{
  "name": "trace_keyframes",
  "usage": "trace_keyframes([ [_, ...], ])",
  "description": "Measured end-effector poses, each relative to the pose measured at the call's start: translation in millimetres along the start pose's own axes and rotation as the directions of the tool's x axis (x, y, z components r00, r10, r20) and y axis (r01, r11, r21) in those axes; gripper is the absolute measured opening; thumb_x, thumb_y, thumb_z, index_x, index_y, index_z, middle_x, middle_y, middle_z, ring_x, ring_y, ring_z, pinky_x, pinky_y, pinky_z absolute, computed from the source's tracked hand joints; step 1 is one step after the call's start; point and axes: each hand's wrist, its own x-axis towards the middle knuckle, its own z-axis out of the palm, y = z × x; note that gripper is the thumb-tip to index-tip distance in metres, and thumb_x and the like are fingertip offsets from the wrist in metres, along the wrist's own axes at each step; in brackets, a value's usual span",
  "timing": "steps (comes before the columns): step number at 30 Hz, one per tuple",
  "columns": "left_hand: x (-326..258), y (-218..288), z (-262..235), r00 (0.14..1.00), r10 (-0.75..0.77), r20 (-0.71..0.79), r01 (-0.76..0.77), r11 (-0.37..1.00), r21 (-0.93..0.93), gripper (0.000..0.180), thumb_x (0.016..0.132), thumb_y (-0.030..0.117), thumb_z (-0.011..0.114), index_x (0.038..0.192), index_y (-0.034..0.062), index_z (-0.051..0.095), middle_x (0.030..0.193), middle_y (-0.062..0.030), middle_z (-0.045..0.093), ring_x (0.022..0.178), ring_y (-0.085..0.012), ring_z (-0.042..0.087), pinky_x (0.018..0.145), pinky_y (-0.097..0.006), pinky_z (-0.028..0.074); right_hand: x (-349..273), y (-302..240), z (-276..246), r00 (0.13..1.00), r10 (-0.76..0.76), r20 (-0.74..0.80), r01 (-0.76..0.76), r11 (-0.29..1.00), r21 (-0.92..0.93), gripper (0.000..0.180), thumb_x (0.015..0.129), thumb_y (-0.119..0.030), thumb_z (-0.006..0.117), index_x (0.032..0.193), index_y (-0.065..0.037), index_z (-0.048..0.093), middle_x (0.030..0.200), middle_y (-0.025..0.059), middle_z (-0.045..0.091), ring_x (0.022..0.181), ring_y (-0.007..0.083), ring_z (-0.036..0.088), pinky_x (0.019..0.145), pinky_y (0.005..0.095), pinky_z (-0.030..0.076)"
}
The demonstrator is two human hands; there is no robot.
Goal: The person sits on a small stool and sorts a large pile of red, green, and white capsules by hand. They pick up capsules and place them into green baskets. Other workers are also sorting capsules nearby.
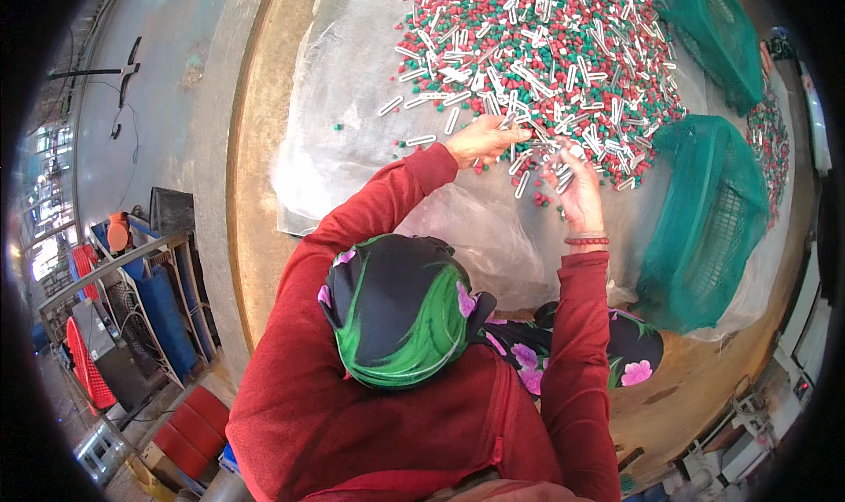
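- The workplace curved round a tan work surface (260, 124), with a dark T-shaped stand (129, 69) on the grey area to its left.
- A metal-framed rack (151, 260) with blue panels stood at lower left, a red box (189, 427) just below it.
- A translucent plastic sheet (352, 88) covered much of the surface, wrinkled in front of the person.
- On it spread the heap of small red, green and white pieces (546, 71), mixed with slim white-rimmed pieces (452, 119) lying at all angles (a few strayed off the left edge).
- The left hand (488, 139) was at the heap's near edge, thumb and fingers drawn in beside slim pieces; whether it gripped one, I could not tell.
- The right hand (581, 190) was near it, fingers bent over the same edge; blur hid whether they held anything. A red beaded bracelet (587, 240) circled its wrist.
- A green mesh basket (669, 238) stood close on the right, hemming in that side; a second green basket (717, 36) sat beyond it, beside the heap.
- The person's patterned cap (400, 317) and red sleeves (370, 198) blocked part of the near side from view.
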Motion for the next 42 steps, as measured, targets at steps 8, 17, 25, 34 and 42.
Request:
trace_keyframes([
  [8,22.9,-6.0,14.0,0.951,0.276,0.136,-0.261,0.488,0.833,0.046,0.073,0.041,0.071,0.104,0.0081,0.061,0.075,-0.0115,0.065,0.072,-0.0272,0.064,0.066,-0.041,0.047,-6.9,-9.8,-24.4,0.994,-0.07,-0.087,0.083,0.982,0.167,0.014,0.083,-0.012,0.062,0.094,-0.008,0.055,0.082,0.0092,0.061,0.076,0.0179,0.063,0.058,0.031,0.054],
  [17,49.9,-45.5,-25.6,0.861,0.343,0.376,-0.331,-0.185,0.925,0.015,0.079,0.021,0.058,0.089,0.0093,0.057,0.075,-0.0081,0.063,0.072,-0.0294,0.064,0.059,-0.042,0.05,31.3,35.3,-47.5,0.94,-0.329,0.087,0.008,-0.235,-0.972,0.033,0.073,-0.022,0.07,0.093,0.002,0.06,0.078,0.0184,0.065,0.066,0.0312,0.064,0.06,0.035,0.05],
  [25,46.0,-56.0,-17.6,0.868,0.252,0.428,-0.36,-0.272,0.892,0.025,0.07,0.013,0.062,0.093,0.0051,0.055,0.076,-0.0094,0.063,0.069,-0.0249,0.066,0.054,-0.038,0.051,55.9,39.2,-72.7,0.987,-0.154,-0.039,0.043,0.494,-0.868,0.026,0.075,-0.019,0.066,0.093,-0.003,0.057,0.074,0.0056,0.061,0.059,0.0195,0.058,0.054,0.0312,0.044],
  [34,30.1,-17.0,-43.4,0.894,0.433,-0.112,-0.186,0.588,0.787,0.032,0.085,0.038,0.057,0.092,0.007,0.061,0.076,-0.008,0.063,0.063,-0.0225,0.062,0.051,-0.037,0.046,37.8,-3.6,7.4,0.989,0.1,0.108,-0.071,0.967,-0.246,0.02,0.086,-0.025,0.06,0.078,-0.01,0.051,0.069,0.0029,0.055,0.06,0.0109,0.051,0.044,0.0215,0.032],
  [42,-1.8,13.9,-136.0,0.983,0.112,-0.146,-0.133,0.98,-0.149,0.023,0.078,0.025,0.061,0.092,0.0079,0.058,0.07,-0.0027,0.058,0.053,-0.0105,0.053,0.044,-0.024,0.041,85.8,42.8,82.1,0.996,-0.057,0.075,0.085,0.894,-0.441,0.025,0.083,-0.022,0.067,0.069,-0.01,0.05,0.052,-0.0027,0.047,0.039,0.0035,0.037,0.036,0.0187,0.025],
])
